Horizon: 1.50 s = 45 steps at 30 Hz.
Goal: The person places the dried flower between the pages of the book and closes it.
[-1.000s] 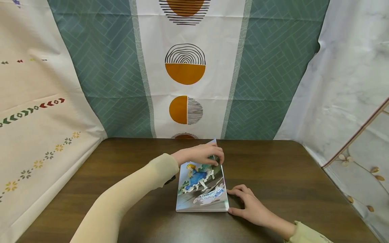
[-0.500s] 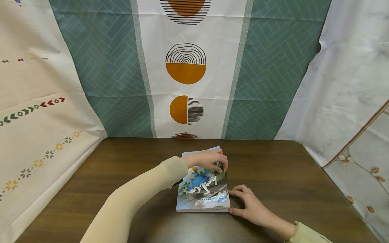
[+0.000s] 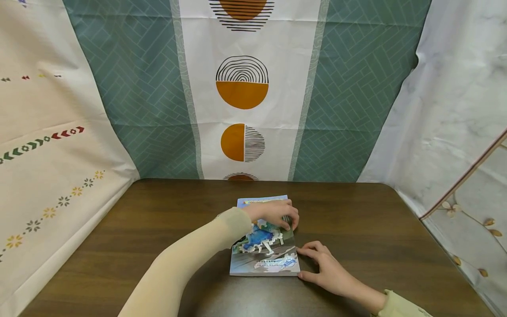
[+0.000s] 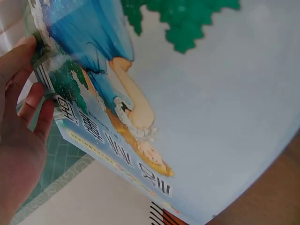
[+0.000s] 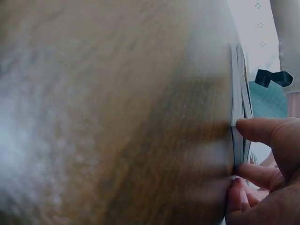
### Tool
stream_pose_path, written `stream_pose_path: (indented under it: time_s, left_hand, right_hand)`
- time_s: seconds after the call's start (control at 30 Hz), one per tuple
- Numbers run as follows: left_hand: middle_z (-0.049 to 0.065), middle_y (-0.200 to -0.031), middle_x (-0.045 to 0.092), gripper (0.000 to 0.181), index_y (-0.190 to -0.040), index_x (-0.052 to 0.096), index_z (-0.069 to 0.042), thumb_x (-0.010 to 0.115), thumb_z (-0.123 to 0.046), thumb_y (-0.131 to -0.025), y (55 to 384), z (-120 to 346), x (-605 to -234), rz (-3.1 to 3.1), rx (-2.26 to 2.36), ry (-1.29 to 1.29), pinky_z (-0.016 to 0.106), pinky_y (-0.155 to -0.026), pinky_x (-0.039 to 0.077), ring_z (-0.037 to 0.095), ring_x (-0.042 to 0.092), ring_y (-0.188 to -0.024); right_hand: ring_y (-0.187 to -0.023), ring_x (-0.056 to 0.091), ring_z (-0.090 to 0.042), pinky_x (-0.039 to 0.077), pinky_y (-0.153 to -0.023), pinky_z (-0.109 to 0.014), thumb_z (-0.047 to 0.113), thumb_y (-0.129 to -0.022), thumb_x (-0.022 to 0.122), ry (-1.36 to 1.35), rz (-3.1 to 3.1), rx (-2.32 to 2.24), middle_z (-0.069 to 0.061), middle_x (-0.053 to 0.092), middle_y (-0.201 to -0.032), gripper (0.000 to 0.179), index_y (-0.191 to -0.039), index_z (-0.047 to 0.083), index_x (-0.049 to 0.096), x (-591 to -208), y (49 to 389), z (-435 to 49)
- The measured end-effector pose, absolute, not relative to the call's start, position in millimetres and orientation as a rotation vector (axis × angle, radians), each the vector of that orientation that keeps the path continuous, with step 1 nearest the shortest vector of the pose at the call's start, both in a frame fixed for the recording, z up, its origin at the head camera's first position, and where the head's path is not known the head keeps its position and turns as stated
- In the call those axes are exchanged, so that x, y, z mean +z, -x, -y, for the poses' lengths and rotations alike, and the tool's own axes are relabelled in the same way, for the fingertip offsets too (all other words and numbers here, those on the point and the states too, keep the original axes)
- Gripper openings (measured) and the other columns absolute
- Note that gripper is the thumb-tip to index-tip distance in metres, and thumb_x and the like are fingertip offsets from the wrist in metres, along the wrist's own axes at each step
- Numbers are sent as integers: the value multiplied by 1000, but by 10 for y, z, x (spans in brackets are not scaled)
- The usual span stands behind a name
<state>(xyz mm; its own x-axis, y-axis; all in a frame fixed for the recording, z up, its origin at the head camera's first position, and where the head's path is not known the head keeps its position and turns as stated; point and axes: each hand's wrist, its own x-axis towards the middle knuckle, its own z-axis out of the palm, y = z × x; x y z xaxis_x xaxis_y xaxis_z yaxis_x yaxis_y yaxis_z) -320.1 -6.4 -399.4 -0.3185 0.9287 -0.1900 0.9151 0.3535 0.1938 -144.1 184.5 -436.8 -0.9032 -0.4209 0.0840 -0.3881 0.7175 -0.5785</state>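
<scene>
A picture book [image 3: 265, 264] with a pale blue cover and a figure in a blue dress lies on the brown table, shown in the head view. My left hand [image 3: 273, 213] reaches across the cover, with its fingers curled over the right edge and its thumb on that edge. In the left wrist view, the fingers [image 4: 35, 98] sit at the side of the glossy cover [image 4: 201, 103]. My right hand [image 3: 328, 270] rests on the table at the book's lower right, thumb and index finger touching the page edges [image 5: 237, 108]. Part of the cover is hidden beneath the left forearm.
The dark wooden table [image 3: 158, 229] extends around the book. A patterned green and white cloth [image 3: 340, 110] hangs behind it, with pale cloths at the left and right sides. A black item [image 5: 274, 78] shows at the left sleeve.
The raised cover has come down, so the book now looks nearly flat. My left hand has moved down and slightly right along with it. The right hand has stayed in place.
</scene>
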Motion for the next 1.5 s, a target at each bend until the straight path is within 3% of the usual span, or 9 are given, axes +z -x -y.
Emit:
stream_pose_path:
  time_s: [0.23,0.43,0.77,0.93,1.2,1.37,1.5]
  left_hand:
    - [-11,-114,62,8,-102,69,-27,65,-27,-95,3208,62,-3981,-2326,141,-1605,22,-83,33,11,40,-95]
    - [-10,-115,61,8,-102,68,-27,64,-25,-96,3204,71,-4006,-2325,165,-1572,22,-86,33,10,42,-97]
    - [-5,-117,62,12,-105,71,-22,64,-17,-97,3213,81,-4017,-2296,277,-1528,19,-96,44,8,56,-109]
    - [-4,-120,61,13,-106,72,-23,63,-17,-97,3196,71,-4011,-2309,263,-1514,18,-96,45,8,56,-112]
    - [2,-137,50,21,-117,68,-18,62,-14,-97,3006,195,-3891,-2391,334,-1433,26,-107,42,16,48,-128]
    - [5,-145,44,28,-126,63,-16,63,-17,-97,2885,462,-3717,-2471,456,-1379,37,-114,38,23,41,-137]
    - [8,-147,42,30,-126,62,-14,64,-17,-97,2830,764,-3570,-2531,516,-1379,44,-115,36,27,38,-138]
  right_hand:
    - [-119,49,-26,48,-93,-44,37,-83,78,687,-2863,-948,-4,52,-127,59,-132,9,63,-4349,1453,-1860]
    - [-117,49,-26,47,-85,-32,29,-85,75,664,-2813,-1021,-6,52,-129,54,-133,8,62,-4350,1452,-1875]
    - [-103,50,-20,45,-75,-24,37,-88,73,638,-2790,-1069,-9,53,-127,52,-130,8,64,-4355,1485,-1875]
    - [-108,53,-24,47,-76,-24,37,-88,73,648,-2779,-1089,-9,54,-127,52,-130,8,64,-4355,1492,-1877]
    - [-108,53,-22,46,-76,-23,39,-87,74,641,-2780,-1101,-8,55,-126,51,-128,11,65,-4368,1473,-1870]
    - [-102,53,-17,44,-75,-21,40,-86,75,631,-2804,-1117,-4,57,-121,49,-127,16,64,-4381,1471,-1872]
    - [-102,53,-16,45,-76,-22,39,-84,76,613,-2804,-1124,-3,57,-118,57,-134,17,59,-4379,1474,-1872]
